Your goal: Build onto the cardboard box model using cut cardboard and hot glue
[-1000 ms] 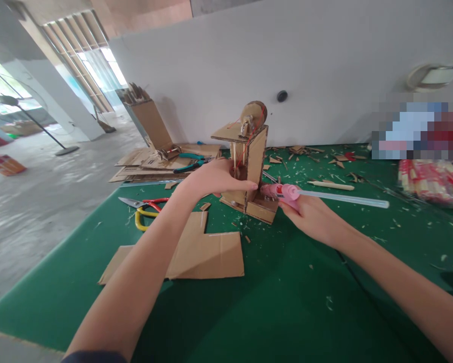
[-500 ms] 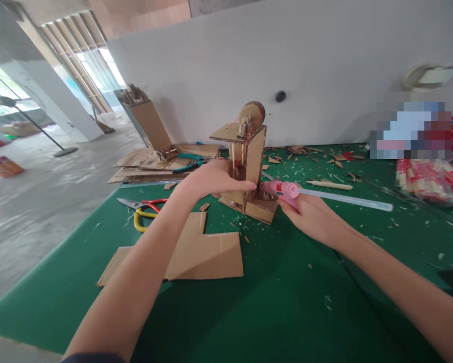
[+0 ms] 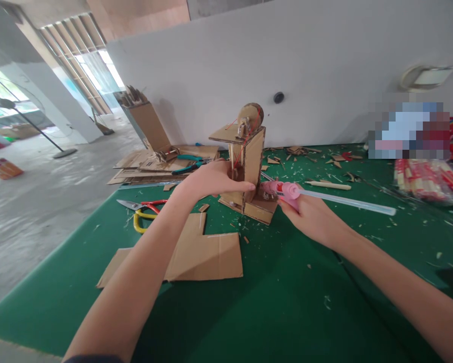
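Note:
A cardboard model (image 3: 254, 156) with a round disc (image 3: 252, 117) on top and red string stands upright on the green table. My left hand (image 3: 215, 180) grips it from the left, its thumb lying across the front and the other fingers partly hidden behind. Wrapped in my right hand (image 3: 309, 214) is a pink glue gun (image 3: 287, 190). A long clear glue stick (image 3: 349, 200) sticks out of its back, to the right. The gun's front end is at the model's lower right side, above the base; its tip cannot be made out.
Scissors (image 3: 141, 214) and a cut cardboard sheet (image 3: 207, 257) lie left and in front. Behind them are teal-handled pliers (image 3: 188, 164) and stacked cardboard (image 3: 135, 169). Cardboard scraps, a wooden stick (image 3: 330, 185) and red-and-white packets (image 3: 427, 181) are at the right, near the wall.
Both hands keep their hold and place. The glue stick's far end has shifted very slightly right, and the view has moved a little.

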A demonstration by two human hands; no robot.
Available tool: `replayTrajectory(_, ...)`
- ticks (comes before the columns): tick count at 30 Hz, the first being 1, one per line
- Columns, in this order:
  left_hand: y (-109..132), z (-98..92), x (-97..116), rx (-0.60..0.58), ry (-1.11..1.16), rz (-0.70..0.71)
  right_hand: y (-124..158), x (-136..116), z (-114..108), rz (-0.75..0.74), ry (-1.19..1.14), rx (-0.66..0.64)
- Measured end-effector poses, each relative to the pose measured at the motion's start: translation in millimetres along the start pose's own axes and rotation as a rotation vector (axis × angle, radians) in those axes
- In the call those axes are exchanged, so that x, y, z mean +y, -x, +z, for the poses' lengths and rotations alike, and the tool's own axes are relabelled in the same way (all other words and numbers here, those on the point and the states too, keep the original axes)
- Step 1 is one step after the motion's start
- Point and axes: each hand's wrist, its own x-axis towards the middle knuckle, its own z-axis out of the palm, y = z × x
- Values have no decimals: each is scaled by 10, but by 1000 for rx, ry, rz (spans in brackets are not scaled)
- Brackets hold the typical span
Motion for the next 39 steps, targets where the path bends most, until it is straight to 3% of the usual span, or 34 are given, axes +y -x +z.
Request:
replayTrajectory(7,8,-5,22,-4,19,20,-9,22,67,-70,-150,-51)
replayTrajectory(11,6,-11,21,-3,28,33,2,28,67,53,-147,-59)
replayTrajectory(16,-104,32,-171,88,134,128,51,27,-129,58,-200,-4)
replayTrajectory(21,-255,112,-422,100,297,227,80,55,-322,226,-436,-20)
replayTrajectory(26,-307,178,-482,67,473,220,73,137,-291,248,-773,-16)
replayTrajectory(32,-353,260,-547,139,595,208,103,204,-228,220,-759,75)
replayTrajectory(36,-331,171,-531,148,543,217,130,247,-178,195,-708,96)
replayTrajectory(39,-184,-63,-433,191,311,242,147,301,-104,233,-659,89)
